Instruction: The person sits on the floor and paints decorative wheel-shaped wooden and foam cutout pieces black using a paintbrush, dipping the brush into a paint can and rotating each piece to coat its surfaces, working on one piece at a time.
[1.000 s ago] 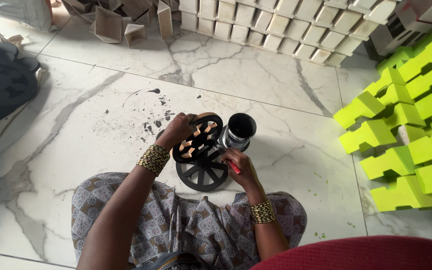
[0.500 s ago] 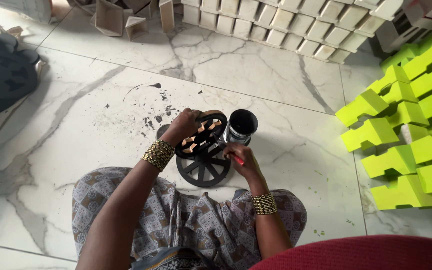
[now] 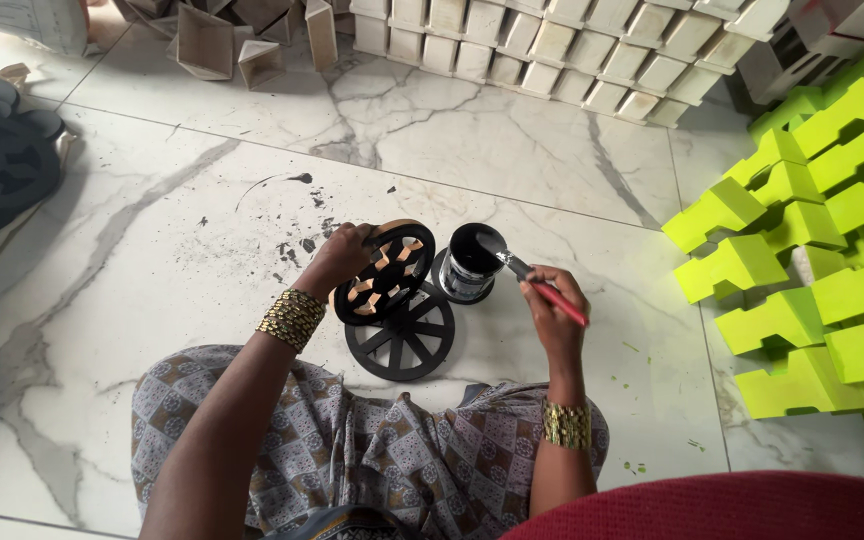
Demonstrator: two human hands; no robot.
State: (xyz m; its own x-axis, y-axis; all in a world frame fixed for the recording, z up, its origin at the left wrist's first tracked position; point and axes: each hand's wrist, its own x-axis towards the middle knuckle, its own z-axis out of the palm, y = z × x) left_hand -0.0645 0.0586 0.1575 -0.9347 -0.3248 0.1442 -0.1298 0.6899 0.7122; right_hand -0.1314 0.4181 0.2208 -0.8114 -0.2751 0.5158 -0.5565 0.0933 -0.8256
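On the marble floor [image 3: 552,180], directly ahead of the seated person, two black spoked wheels sit at frame centre. The left hand [image 3: 337,262] is closed around the rim of the upper wheel [image 3: 385,273], holding it tilted on edge — its fingers show through the gaps between spokes. The lower wheel [image 3: 400,333] lies flat at 6 o'clock of the held one, partly under it. The right hand [image 3: 555,312] pinches a red-handled brush [image 3: 540,286] — bristle end over the rim of the black paint tin [image 3: 472,262], which stands at 3 o'clock of the held wheel. Lime-green blocks [image 3: 812,230] are stacked at 3 o'clock; pale blocks [image 3: 572,45] line 12 o'clock.
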